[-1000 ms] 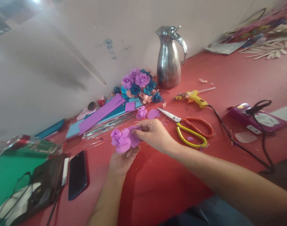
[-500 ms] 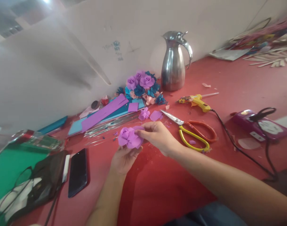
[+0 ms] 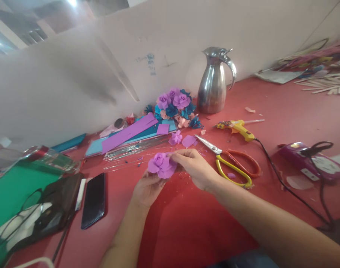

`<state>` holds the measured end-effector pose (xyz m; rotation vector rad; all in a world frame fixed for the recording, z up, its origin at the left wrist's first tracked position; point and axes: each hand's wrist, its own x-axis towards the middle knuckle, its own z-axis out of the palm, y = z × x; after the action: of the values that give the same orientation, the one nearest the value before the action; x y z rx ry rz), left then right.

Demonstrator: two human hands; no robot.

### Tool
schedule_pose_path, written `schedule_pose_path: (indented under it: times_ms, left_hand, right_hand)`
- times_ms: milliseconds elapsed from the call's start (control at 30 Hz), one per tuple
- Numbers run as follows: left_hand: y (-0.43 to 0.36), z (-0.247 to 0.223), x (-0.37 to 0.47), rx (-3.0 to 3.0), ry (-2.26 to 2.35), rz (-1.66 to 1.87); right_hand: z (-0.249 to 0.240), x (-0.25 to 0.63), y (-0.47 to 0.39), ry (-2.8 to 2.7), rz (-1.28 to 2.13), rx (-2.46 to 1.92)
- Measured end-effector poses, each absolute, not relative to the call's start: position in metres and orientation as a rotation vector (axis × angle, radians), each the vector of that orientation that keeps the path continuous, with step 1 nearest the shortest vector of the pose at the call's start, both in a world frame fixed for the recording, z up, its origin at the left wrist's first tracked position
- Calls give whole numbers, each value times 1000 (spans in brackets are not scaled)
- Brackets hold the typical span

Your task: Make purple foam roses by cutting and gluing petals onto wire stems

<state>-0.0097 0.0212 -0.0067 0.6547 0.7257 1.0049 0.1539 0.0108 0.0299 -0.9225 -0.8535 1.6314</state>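
A purple paper rose [image 3: 162, 166] with a tightly rolled centre and spread outer petals is held between my two hands. My left hand [image 3: 148, 189] closes round it from below, its fingertips partly hidden under the petals. At the flower's right edge, my right hand [image 3: 196, 167] pinches an outer petal between thumb and fingers. Just beyond lie a small purple paper flower [image 3: 175, 137] and a loose purple petal [image 3: 189, 141]. Scissors [image 3: 228, 163] with one yellow and one red handle rest to the right of my right hand.
A yellow glue gun [image 3: 239, 128] lies right, its cord near a purple power strip [image 3: 312, 160]. Behind stand a steel jug [image 3: 213, 85] and a bunch of paper flowers [image 3: 175, 104]. Paper strips [image 3: 131, 132], wires [image 3: 133, 149], a phone [image 3: 94, 201] and a dark pouch [image 3: 53, 208] lie left.
My right fingers have shifted slightly along the rose's right edge, and its outer petal now looks more spread toward me. The whole view has shifted a little.
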Motion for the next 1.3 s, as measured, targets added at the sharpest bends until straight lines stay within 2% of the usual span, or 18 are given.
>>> schedule_pose_path:
  times_ms: [733,1300]
  left_hand:
    - [23,-11,-1,782,766,1274]
    - [20,-11,-1,737,746,1295]
  right_hand:
    - [20,152,11,-667,1711,-780]
    - [13,153,16,-532,1774,-823]
